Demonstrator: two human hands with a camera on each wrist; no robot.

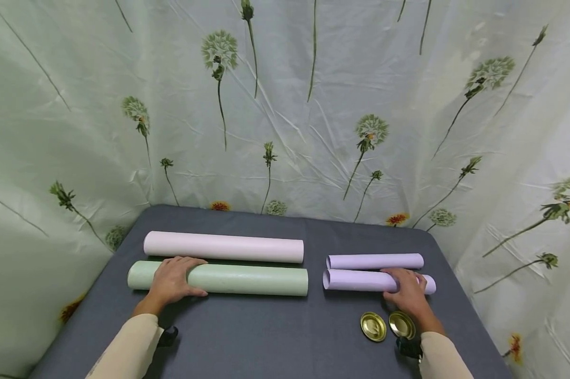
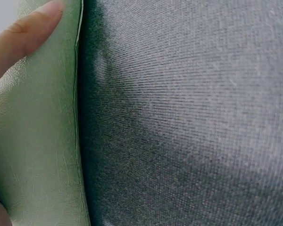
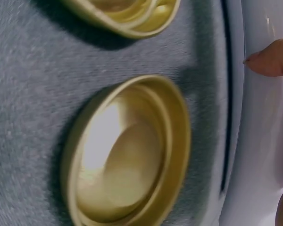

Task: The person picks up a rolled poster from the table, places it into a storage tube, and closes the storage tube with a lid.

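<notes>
My left hand [image 1: 171, 280] grips a pale green roll [image 1: 256, 279] near its left part, fingers over the top and thumb on the near side. The left wrist view shows the roll's creased, leathery surface [image 2: 42, 132] and its loose sheet edge. On the right, my right hand [image 1: 408, 292] holds the nearer of two lilac rolls [image 1: 356, 280] towards its right end, fingers and thumb about it. Two shallow gold-coloured round lids or dishes, one left [image 1: 373, 327] and one right [image 1: 402, 325], lie just in front of that hand. Both rolls rest on the table.
A pale pink roll [image 1: 223, 247] lies behind the green one, and a second lilac roll [image 1: 375, 261] behind the held one. Dark grey cloth covers the table [image 1: 266, 337]. A flower-print curtain [image 1: 294, 173] hangs at the back and both sides.
</notes>
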